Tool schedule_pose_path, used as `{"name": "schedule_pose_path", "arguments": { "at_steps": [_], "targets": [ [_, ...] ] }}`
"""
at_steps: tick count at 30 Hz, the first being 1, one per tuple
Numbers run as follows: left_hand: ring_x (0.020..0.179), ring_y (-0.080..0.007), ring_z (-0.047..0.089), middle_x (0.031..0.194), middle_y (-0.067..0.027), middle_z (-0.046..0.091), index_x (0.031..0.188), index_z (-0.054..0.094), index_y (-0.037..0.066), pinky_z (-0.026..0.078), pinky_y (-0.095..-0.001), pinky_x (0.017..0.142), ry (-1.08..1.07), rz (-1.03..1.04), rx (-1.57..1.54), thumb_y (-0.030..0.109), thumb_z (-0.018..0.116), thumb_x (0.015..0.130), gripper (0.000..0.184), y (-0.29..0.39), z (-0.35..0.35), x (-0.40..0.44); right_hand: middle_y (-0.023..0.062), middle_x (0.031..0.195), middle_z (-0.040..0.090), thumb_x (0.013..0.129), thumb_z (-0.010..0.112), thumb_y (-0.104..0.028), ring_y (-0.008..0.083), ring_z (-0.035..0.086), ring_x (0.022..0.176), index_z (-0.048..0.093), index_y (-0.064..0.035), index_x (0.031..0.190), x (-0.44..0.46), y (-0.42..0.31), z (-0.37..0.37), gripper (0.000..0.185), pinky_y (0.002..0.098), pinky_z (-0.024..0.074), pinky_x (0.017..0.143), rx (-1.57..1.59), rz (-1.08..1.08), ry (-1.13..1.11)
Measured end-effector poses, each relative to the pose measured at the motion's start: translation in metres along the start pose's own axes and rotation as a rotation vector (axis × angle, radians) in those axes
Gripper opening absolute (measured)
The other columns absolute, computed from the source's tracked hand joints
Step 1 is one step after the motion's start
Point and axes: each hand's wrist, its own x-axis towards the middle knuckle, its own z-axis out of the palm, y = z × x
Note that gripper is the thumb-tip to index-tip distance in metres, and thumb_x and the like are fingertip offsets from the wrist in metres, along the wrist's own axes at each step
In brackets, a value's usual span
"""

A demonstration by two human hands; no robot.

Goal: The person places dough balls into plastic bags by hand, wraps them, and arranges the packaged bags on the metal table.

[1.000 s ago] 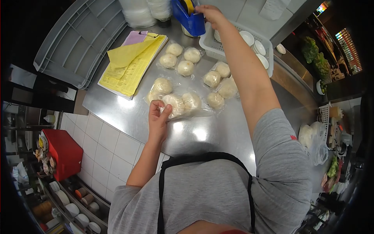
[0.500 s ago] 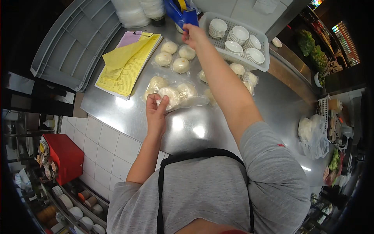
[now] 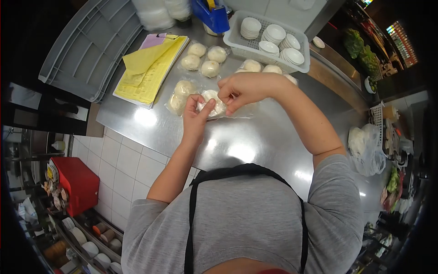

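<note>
My left hand [image 3: 197, 118] grips a clear plastic bag of pale round buns [image 3: 212, 97] at its near side, thumb on top. Over the same bag, my right hand [image 3: 244, 87] bends down with its fingers pinched against the plastic. Whatever sits between those fingertips is too small to make out. Just left of the held bag lie more bagged buns [image 3: 182, 89], partly behind my left hand. Other wrapped buns [image 3: 211, 68] rest farther back, and some more [image 3: 252, 65] show beyond my right wrist.
A blue tape dispenser [image 3: 214, 17] stands at the back of the steel table [image 3: 155, 128]. To its right, a white basket [image 3: 230, 39] holds stacked small dishes. Yellow papers [image 3: 145, 75] lie at left beside a grey crate [image 3: 93, 50]. A plastic bag [image 3: 365, 148] sits far right.
My right hand has left the blue tape dispenser and come down to the bag of buns. My left hand keeps its hold on the bag.
</note>
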Motion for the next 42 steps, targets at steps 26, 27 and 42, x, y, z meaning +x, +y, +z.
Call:
{"name": "schedule_pose_path", "arguments": {
  "at_steps": [26,27,42],
  "targets": [
    [0.127,-0.0321,0.037,0.128,-0.0068,0.050,0.083,0.054,0.007,0.031,-0.0480,0.101,-0.818,0.971,1.236,0.012,0.060,0.079,0.009,-0.030,0.064,0.046,0.0039,0.079,0.057,0.079,0.069,-0.019,0.0135,0.053,0.074,0.058,-0.0052,0.081,-0.277,0.001,0.232,0.018,0.0275,0.0431,0.067,0.388,0.973,1.032],
    [0.126,-0.0333,0.039,0.127,-0.0085,0.051,0.082,0.054,0.007,0.034,-0.0467,0.099,-0.830,0.934,1.176,0.010,0.061,0.078,0.009,-0.035,0.062,0.034,0.0045,0.079,0.056,0.077,0.069,-0.019,0.0145,0.052,0.072,0.058,-0.0052,0.080,-0.292,0.005,0.240,0.018,0.0278,0.0424,0.066,0.367,0.989,1.083],
    [0.102,-0.0306,0.056,0.112,-0.0151,0.056,0.081,0.056,0.003,0.046,-0.0358,0.084,-0.771,0.611,0.979,0.003,0.063,0.077,0.009,-0.071,0.058,-0.048,0.0156,0.101,0.063,0.085,0.058,-0.017,0.0265,0.061,0.093,0.058,-0.0037,0.109,-0.583,0.089,0.204,0.027,0.0353,0.0468,0.082,-0.776,1.425,2.029]
  ]
}}
